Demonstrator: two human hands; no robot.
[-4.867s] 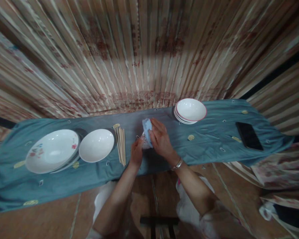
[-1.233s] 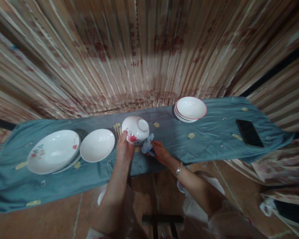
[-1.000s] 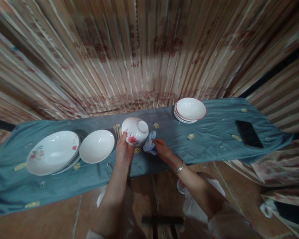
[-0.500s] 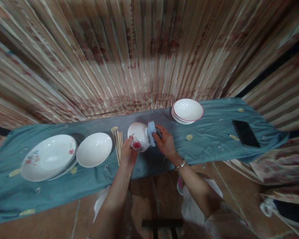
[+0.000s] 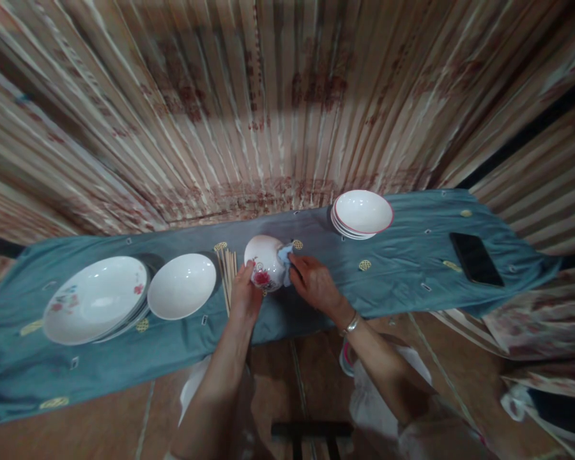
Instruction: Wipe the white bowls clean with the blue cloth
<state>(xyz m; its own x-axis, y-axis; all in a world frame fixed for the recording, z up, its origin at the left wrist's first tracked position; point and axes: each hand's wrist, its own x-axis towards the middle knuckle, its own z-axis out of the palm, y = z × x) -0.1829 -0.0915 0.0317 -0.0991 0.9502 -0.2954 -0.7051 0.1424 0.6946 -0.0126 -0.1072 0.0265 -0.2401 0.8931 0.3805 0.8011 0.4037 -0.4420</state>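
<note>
My left hand [image 5: 247,292] grips a white bowl [image 5: 262,255] by its left side, thumb on the flower-printed outer wall. The bowl is tipped on its side above the table, its foot toward the right. In my right hand [image 5: 315,281] is a light blue cloth [image 5: 285,257], pinched in the fingers and pressed against the bowl's base. The inside of the bowl is hidden from me.
Chopsticks [image 5: 229,275] lie left of my left hand, beside a plain white bowl [image 5: 182,286] and stacked flowered plates [image 5: 96,300]. Red-rimmed bowls [image 5: 363,213] are stacked at the back right. A black phone [image 5: 476,258] rests on the teal tablecloth [image 5: 402,281].
My right hand has turned and moved slightly down, pushing the blue cloth closer onto the bowl's base. The bowl and my left hand have barely moved.
</note>
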